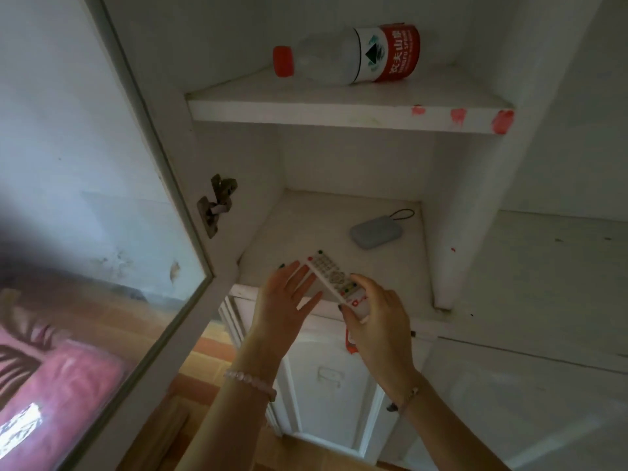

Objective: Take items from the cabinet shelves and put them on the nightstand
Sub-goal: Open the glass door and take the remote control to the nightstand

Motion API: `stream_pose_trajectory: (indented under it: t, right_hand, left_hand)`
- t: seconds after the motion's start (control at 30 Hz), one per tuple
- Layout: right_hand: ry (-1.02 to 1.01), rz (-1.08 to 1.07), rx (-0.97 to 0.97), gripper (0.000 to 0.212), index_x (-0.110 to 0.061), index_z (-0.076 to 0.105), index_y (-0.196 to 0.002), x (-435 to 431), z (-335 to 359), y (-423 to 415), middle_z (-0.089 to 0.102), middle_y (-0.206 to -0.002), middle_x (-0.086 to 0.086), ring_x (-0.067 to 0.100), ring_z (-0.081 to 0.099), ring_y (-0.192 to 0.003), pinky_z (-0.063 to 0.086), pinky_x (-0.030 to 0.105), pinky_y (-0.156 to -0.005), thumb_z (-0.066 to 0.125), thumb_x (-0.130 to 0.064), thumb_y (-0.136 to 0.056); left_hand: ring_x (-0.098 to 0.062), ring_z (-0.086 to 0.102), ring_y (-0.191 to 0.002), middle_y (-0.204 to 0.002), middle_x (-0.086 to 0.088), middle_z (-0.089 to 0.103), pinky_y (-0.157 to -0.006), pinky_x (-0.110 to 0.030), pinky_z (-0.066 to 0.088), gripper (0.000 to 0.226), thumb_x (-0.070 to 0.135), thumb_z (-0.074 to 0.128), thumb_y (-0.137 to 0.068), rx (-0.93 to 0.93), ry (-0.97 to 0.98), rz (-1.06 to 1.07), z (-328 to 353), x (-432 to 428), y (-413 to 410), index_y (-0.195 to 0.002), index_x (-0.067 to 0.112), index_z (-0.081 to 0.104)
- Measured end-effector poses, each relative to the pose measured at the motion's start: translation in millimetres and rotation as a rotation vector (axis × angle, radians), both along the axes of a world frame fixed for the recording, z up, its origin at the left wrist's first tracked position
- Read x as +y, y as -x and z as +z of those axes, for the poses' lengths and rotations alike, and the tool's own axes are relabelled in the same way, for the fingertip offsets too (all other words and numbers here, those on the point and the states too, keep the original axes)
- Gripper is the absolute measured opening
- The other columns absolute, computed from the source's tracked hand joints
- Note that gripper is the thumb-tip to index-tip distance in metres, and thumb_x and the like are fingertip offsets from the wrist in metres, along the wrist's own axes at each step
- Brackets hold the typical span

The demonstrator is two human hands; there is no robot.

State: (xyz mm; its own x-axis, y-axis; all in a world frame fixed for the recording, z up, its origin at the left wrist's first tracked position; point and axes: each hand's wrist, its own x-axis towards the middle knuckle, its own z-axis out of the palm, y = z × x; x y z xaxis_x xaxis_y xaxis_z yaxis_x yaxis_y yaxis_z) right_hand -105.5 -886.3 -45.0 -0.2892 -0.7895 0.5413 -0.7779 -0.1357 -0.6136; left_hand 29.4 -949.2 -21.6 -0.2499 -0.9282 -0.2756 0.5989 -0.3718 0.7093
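A white remote control (331,276) with coloured buttons sticks out over the front edge of the lower cabinet shelf (390,266). My right hand (377,321) grips its near end, fingers curled round it. My left hand (287,300) is beside the remote on its left, fingers straight and spread, touching or nearly touching its side. Further back on the same shelf lies a small grey-blue case (375,231) with a black cord loop. On the upper shelf (339,112) a clear water bottle (346,56) with a red cap and red label lies on its side.
The glass cabinet door (102,198) stands open at the left, hinge (217,205) at its inner edge. White lower cabinet doors (326,379) sit below the shelf. A white side panel (475,198) bounds the shelves on the right. Wooden floor shows below.
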Motion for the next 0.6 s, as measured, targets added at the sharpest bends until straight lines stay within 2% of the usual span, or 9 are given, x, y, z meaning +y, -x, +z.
stream_pose_trajectory:
  t: [0.13, 0.27, 0.37, 0.43, 0.5, 0.53, 0.57, 0.6]
  right_hand:
    - [-0.035, 0.111, 0.005, 0.053, -0.013, 0.058, -0.117, 22, -5, 5, 0.066, -0.106, 0.003, 0.018, 0.056, -0.090, 0.031, 0.002, -0.068, 0.080, -0.017, -0.069]
    - [-0.079, 0.293, 0.009, 0.053, -0.013, 0.058, -0.117, 44, -12, 4, 0.065, -0.108, 0.003, 0.012, 0.054, -0.092, 0.035, 0.004, -0.073, 0.080, -0.018, -0.069]
    - [-0.145, 0.442, -0.004, 0.052, -0.015, 0.057, -0.119, 61, -15, -8, 0.065, -0.110, 0.002, 0.015, 0.056, -0.095, 0.036, 0.008, -0.076, 0.078, -0.018, -0.072]
    - [-0.183, 0.550, -0.008, 0.050, -0.017, 0.055, -0.122, 75, -15, -21, 0.064, -0.111, -0.001, 0.011, 0.053, -0.094, 0.035, 0.007, -0.074, 0.075, -0.020, -0.076]
    - [-0.209, 0.652, -0.015, 0.048, -0.019, 0.055, -0.123, 90, -15, -37, 0.063, -0.108, -0.002, 0.007, 0.048, -0.090, 0.037, 0.008, -0.073, 0.072, -0.022, -0.078]
    - [-0.207, 0.694, -0.021, 0.047, -0.019, 0.055, -0.122, 98, -15, -45, 0.063, -0.107, -0.001, 0.009, 0.049, -0.089, 0.041, 0.012, -0.074, 0.072, -0.023, -0.078]
    - [-0.210, 0.728, -0.022, 0.047, -0.019, 0.056, -0.122, 107, -15, -53, 0.064, -0.106, 0.000, 0.012, 0.051, -0.089, 0.045, 0.019, -0.075, 0.072, -0.023, -0.078]
    - [-0.221, 0.755, -0.018, 0.047, -0.019, 0.056, -0.122, 116, -15, -61, 0.064, -0.105, 0.001, 0.015, 0.054, -0.089, 0.048, 0.024, -0.076, 0.072, -0.024, -0.078]
  left_hand:
    - [-0.030, 0.055, -0.114, -0.122, -0.015, 0.060, -0.099, -0.051, 0.041, 0.033, 0.023, 0.040, -0.093, 0.100, -0.046, 0.112, -3, 37, -3, -0.115, 0.004, 0.055]
    - [-0.029, 0.055, -0.114, -0.120, -0.014, 0.060, -0.092, -0.050, 0.045, 0.032, 0.023, 0.038, -0.094, 0.101, -0.118, 0.277, -4, 84, -10, -0.112, 0.004, 0.056]
    - [-0.028, 0.056, -0.115, -0.125, -0.014, 0.059, -0.088, -0.047, 0.048, 0.041, 0.027, 0.037, -0.095, 0.113, -0.169, 0.401, -8, 120, -28, -0.126, 0.005, 0.051]
    - [-0.016, 0.059, -0.112, -0.120, -0.011, 0.061, -0.084, -0.037, 0.049, 0.040, 0.023, 0.031, -0.099, 0.183, -0.141, 0.502, -11, 142, -44, -0.129, 0.003, 0.048]
    - [0.016, 0.054, -0.101, -0.110, 0.006, 0.054, -0.085, -0.013, 0.044, 0.037, 0.007, 0.026, -0.102, 0.331, -0.165, 0.491, -7, 171, -52, -0.132, -0.008, 0.041]
    - [0.028, 0.049, -0.092, -0.106, 0.013, 0.049, -0.083, -0.004, 0.040, 0.034, 0.000, 0.028, -0.101, 0.276, -0.141, 0.519, -6, 186, -57, -0.130, -0.012, 0.040]
    - [0.029, 0.050, -0.084, -0.098, 0.014, 0.050, -0.079, -0.003, 0.040, 0.031, -0.002, 0.032, -0.099, 0.251, -0.126, 0.566, -5, 201, -61, -0.126, -0.009, 0.045]
    - [0.020, 0.058, -0.083, -0.093, 0.008, 0.058, -0.076, -0.010, 0.045, 0.028, 0.001, 0.035, -0.098, 0.147, -0.085, 0.640, -8, 217, -64, -0.120, -0.002, 0.052]
